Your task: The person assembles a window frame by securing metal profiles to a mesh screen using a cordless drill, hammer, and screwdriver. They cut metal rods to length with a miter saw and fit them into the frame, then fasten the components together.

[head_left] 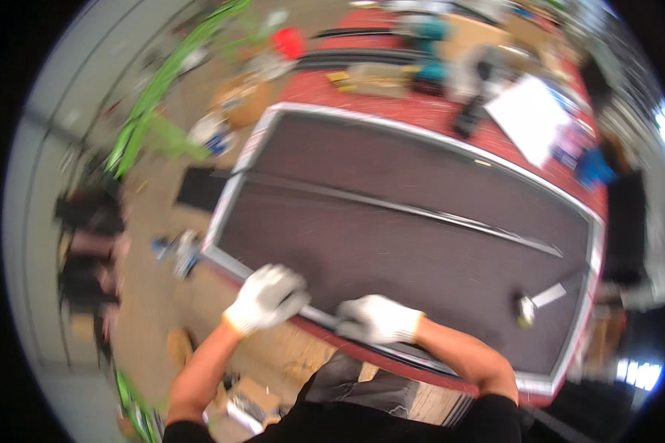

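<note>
A large rectangular frame [414,128] with a pale grey rim lies before me, its dark panel [414,273] filling the inside. My left hand [267,297], in a white knit glove, is at the near rim toward the left corner, fingers curled. Further right along the same rim is my right hand [380,319], also gloved, its fingers bent over the edge. Motion blur hides what either hand pinches. A long thin dark strip [391,204] lies slantwise across the panel. On its right part rests a small tool [526,310] with a pale flat piece.
The frame lies on a red worktable [325,90]. At the far side are a teal power tool [430,48], a clear box [377,79] and a white sheet [528,118]. Green rails [155,88] stand at the left, near a cardboard box [242,100] on the floor.
</note>
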`<action>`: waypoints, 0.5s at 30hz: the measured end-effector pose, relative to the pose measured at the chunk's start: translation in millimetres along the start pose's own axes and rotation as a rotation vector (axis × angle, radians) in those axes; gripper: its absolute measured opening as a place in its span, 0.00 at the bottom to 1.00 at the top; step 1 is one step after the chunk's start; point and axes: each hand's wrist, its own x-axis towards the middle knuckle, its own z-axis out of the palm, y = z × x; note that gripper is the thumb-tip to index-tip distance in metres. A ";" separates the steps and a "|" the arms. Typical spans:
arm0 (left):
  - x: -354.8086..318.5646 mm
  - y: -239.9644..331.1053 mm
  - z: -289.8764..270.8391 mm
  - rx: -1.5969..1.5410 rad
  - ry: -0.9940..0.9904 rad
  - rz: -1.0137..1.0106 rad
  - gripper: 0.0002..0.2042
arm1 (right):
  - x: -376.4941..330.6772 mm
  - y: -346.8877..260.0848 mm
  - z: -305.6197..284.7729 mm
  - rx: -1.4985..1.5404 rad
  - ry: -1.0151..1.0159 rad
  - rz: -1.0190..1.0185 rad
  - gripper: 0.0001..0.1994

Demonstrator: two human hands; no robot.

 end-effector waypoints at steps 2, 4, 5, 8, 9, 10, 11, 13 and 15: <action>-9.2 -16.6 14.1 0.097 0.395 -0.160 0.11 | -1.4 -0.9 -1.8 -0.033 0.008 0.061 0.17; -17.5 -42.7 29.7 0.363 0.791 -0.487 0.22 | -2.3 -2.3 -5.0 -0.064 0.075 0.043 0.16; -18.4 -56.8 36.9 0.348 0.864 -0.789 0.30 | -2.6 -4.7 -5.8 -0.078 0.062 0.061 0.16; -26.0 -99.2 43.5 -0.015 0.918 -1.447 0.49 | -2.1 -7.5 -7.7 -0.151 0.041 0.122 0.19; -28.3 -111.9 40.3 -0.236 0.943 -1.542 0.54 | -2.4 -8.4 -8.6 -0.157 0.044 0.131 0.19; -27.8 -120.0 39.8 -0.331 0.939 -1.606 0.53 | -2.3 -8.8 -8.6 -0.165 0.046 0.165 0.19; -27.1 -126.7 37.7 -0.241 0.875 -1.643 0.52 | -1.8 -8.8 -9.3 -0.145 0.029 0.225 0.20; -26.1 -131.0 35.9 -0.088 0.734 -1.712 0.57 | -0.6 -8.0 -9.8 -0.198 0.034 0.181 0.19; -26.4 -133.6 31.9 -0.134 0.692 -1.699 0.58 | 1.3 -6.0 -10.5 -0.240 0.036 0.169 0.19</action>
